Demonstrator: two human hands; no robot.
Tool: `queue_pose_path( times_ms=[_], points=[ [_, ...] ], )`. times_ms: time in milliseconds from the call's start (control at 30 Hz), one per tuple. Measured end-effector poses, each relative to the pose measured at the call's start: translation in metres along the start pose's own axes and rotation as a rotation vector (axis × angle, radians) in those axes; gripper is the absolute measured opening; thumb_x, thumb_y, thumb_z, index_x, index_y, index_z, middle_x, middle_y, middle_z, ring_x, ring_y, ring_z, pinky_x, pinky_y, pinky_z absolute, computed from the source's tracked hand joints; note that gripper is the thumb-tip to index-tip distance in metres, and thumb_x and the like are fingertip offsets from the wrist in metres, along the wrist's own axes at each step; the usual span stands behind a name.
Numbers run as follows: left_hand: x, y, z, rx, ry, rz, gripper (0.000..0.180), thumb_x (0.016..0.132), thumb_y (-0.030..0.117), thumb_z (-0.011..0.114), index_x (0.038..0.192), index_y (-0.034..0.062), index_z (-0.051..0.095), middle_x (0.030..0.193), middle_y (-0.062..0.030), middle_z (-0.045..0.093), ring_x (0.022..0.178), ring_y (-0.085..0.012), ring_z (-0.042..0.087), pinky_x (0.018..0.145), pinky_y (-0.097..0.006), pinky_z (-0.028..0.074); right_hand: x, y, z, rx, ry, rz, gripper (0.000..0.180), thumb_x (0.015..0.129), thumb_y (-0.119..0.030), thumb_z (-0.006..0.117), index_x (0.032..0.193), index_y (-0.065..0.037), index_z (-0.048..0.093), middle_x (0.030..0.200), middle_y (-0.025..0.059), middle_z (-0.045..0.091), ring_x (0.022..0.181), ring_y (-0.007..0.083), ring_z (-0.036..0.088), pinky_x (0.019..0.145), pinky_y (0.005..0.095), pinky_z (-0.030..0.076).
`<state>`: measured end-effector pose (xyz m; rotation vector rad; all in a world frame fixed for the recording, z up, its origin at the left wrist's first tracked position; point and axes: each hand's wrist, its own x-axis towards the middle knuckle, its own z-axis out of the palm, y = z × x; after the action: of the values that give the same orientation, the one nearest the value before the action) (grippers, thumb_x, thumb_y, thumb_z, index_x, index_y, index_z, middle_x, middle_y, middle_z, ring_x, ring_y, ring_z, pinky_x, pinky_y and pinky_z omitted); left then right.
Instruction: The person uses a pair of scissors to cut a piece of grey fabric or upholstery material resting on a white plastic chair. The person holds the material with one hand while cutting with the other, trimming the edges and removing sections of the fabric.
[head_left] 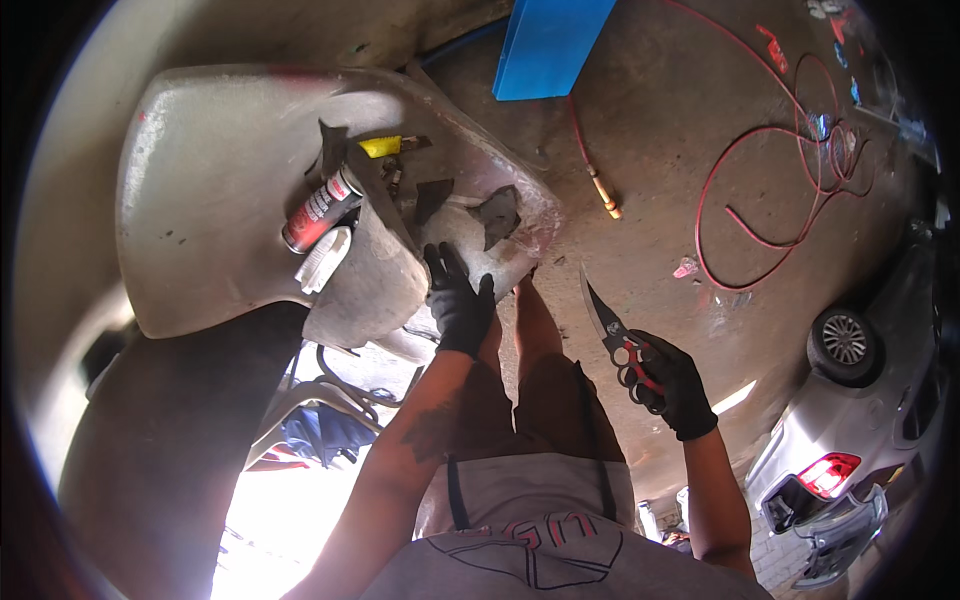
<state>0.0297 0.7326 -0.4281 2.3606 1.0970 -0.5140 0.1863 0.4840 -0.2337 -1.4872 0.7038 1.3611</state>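
My left hand (462, 315), in a black glove, rests with its fingers spread on the near edge of a large dull grey moulded panel (215, 190). In my right hand (682, 390), also gloved in black, is a knife (603, 316) with a curved dark blade and a red and black handle with finger rings. Its blade points up and to the left, apart from the panel. Just beyond my left fingers lie a dark scrap (432, 200) and a larger grey scrap (497, 218). A red and silver spray can (322, 212) lies beside a white object (324, 262) on the panel.
A yellow-handled tool (381, 147) lies farther back on the panel. Beyond stands a blue box-like object (552, 50). A red hose (700, 230) coils on the floor at right, near a yellow-ended fitting (606, 198). A silver car (815, 430) stands at far right.
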Motion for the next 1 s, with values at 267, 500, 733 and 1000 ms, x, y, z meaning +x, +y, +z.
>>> queue_pose_path(
  times_ms=[267,500,733,1000],
  points=[
    [0.010,-0.030,0.016,-0.068,-0.070,0.044,0.080,0.083,0.012,0.063,0.151,-0.0031,0.024,0.157,-0.0320,0.017,0.141,-0.0472,0.027,0.115,-0.048,0.027,0.003,0.005,0.003,-0.024,-0.050,0.016,0.037,0.103,-0.026,0.052,0.130,-0.002,0.059,0.078,0.0072,0.066,0.055,0.0063,0.053,0.047,0.0193,0.038],
    [-0.007,0.015,-0.001,-0.548,0.016,0.285,0.051,0.082,0.000,0.055,0.133,-0.0035,0.052,0.124,-0.0267,0.061,0.118,-0.0389,0.060,0.100,-0.041,0.049,0.009,0.005,0.004,-0.044,-0.059,-0.015,0.034,0.100,-0.020,0.056,0.130,-0.003,0.060,0.085,0.0085,0.067,0.063,0.0069,0.057,0.050,0.0198,0.041],
    [0.002,0.023,0.002,-0.728,-0.059,-0.100,0.032,0.087,0.012,0.063,0.117,0.0008,0.064,0.105,-0.0191,0.069,0.096,-0.0373,0.067,0.083,-0.041,0.054,0.032,0.025,0.016,-0.757,-0.034,-0.528,0.034,0.094,-0.012,0.060,0.127,-0.002,0.060,0.103,0.0182,0.070,0.089,0.0302,0.071,0.080,0.0362,0.055],
    [0.002,0.001,0.015,-0.394,-0.095,0.182,0.030,0.085,0.018,0.065,0.110,0.0021,0.065,0.105,-0.0223,0.067,0.102,-0.0396,0.063,0.087,-0.046,0.051,0.039,0.019,0.047,-0.793,-0.047,-0.479,0.032,0.094,-0.019,0.062,0.121,-0.002,0.062,0.105,0.0222,0.069,0.095,0.0387,0.068,0.080,0.0419,0.056]
  ],
)
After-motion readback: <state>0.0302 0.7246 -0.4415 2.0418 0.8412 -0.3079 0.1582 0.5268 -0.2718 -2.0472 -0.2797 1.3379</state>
